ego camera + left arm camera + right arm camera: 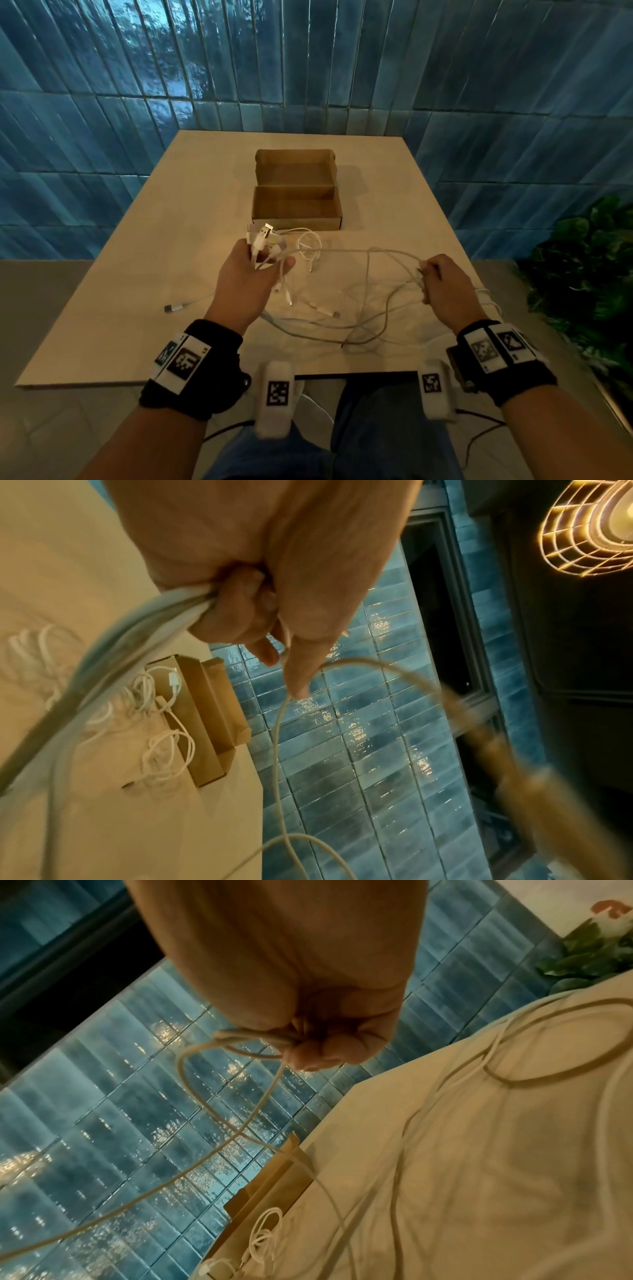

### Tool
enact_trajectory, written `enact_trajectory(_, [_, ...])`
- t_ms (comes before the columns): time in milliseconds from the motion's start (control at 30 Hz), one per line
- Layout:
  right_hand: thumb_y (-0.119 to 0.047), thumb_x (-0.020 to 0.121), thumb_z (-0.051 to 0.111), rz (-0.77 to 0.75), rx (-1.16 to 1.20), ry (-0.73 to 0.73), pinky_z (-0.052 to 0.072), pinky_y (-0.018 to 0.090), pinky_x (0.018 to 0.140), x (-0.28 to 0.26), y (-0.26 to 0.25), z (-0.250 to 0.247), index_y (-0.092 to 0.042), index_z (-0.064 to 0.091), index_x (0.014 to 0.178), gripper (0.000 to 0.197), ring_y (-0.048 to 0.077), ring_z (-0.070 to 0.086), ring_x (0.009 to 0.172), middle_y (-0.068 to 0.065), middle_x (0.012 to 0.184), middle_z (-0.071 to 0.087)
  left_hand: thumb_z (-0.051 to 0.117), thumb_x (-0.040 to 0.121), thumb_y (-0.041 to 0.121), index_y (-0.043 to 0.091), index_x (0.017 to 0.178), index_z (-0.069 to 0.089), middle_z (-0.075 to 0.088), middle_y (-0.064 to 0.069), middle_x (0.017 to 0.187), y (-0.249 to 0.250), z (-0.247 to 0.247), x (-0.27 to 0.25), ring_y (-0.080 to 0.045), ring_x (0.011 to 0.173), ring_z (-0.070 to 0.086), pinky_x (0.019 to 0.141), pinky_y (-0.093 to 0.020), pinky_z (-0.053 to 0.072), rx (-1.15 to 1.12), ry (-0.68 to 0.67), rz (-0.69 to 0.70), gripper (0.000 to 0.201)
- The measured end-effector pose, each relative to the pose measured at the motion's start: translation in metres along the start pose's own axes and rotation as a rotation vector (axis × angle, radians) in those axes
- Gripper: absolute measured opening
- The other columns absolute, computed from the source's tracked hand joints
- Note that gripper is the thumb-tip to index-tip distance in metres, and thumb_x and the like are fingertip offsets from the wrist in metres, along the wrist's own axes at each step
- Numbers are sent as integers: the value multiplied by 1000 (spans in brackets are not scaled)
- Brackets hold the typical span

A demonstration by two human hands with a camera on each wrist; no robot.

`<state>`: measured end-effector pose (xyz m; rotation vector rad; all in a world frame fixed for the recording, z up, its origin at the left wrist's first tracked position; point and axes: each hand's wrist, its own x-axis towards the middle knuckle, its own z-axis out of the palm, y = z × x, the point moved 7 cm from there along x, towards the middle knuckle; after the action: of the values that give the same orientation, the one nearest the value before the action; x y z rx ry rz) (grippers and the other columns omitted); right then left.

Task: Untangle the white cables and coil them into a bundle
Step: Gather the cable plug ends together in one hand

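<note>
Several tangled white cables [356, 308] hang in loops between my two hands above the beige table [120, 274]. My left hand [253, 270] grips a bunch of cable ends, with USB plugs [263, 236] sticking up past the fingers. In the left wrist view the fingers [240, 615] curl round thick strands [113, 653]. My right hand [435, 281] pinches a few cable strands at the right; the right wrist view shows its fingertips [318, 1053] closed on thin loops [240, 1039]. A small coiled cable [310, 245] lies on the table by the box.
An open cardboard box [296, 195], nothing visible inside, stands beyond the hands at the table's middle. One loose cable end [178, 307] lies at the left. A leafy plant [582, 274] stands off the table's right side. Blue tiled wall behind.
</note>
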<state>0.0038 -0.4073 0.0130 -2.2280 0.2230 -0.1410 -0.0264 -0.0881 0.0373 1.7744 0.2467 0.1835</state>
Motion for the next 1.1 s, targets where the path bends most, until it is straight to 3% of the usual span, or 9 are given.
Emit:
enact_trajectory(100, [-20,99,43,-32,56,63,39,23,51,3,0,-6,-7,52,93,17,14,49,58,0,67,53,70,84,17,21,79,50,51,4,71,-4,-1,2,-13,56,39,63,-36,34,12,-7,-22,21])
enact_trajectory(200, [-14,98,44,-76,167,58,39,19,50,1,-8,-6,-13,50,92,9,11,47,57,-3,67,51,69,80,28,23,72,57,45,12,52,-4,1,0,-13,51,36,57,-34,30,-35,-21,-46,16])
enact_trajectory(367, [-11,97,47,-172,327,-55,39,17,49,-11,-43,3,-24,45,85,18,4,47,55,0,71,54,67,88,30,27,48,49,33,12,46,5,15,-11,-10,47,28,54,-31,25,-113,-49,-66,44])
enact_trajectory(500, [-15,95,51,-225,359,-199,43,17,51,-31,-80,21,-18,50,86,10,4,51,54,2,70,58,70,86,27,-3,74,54,36,8,53,27,36,-25,-7,46,30,49,-25,27,-155,-182,29,36])
enact_trajectory(700, [-15,95,51,-268,517,-351,48,23,59,-56,-119,40,-11,56,89,9,11,56,62,7,74,59,82,75,28,20,81,58,56,14,66,34,53,-32,4,52,49,53,-13,39,-34,-292,78,26])
enact_trajectory(800, [-12,95,50,-263,583,-383,51,23,64,-59,-127,40,-11,59,91,9,12,60,68,9,82,61,75,81,29,14,96,60,60,7,73,27,52,-32,4,48,50,51,-17,36,-16,-306,17,26])
enact_trajectory(900, [-12,96,50,-266,529,-420,55,29,73,-58,-123,42,-12,63,95,14,14,63,79,3,87,65,69,87,17,14,95,60,67,1,74,29,45,-30,3,47,53,51,-18,36,-50,-232,18,12])
enact_trajectory(1033, [-10,93,55,-389,278,-455,53,21,78,-61,-116,41,-20,67,104,19,8,65,88,-9,103,66,61,93,13,10,98,61,67,-3,79,34,39,-31,5,47,53,47,-9,36,-154,-208,-13,7])
enact_trajectory(1100, [-9,89,61,-441,232,-467,51,18,80,-62,-116,40,-25,66,105,23,7,66,89,-9,106,65,60,93,13,11,95,64,65,3,74,34,39,-33,3,46,49,46,-12,36,-177,-253,-17,5])
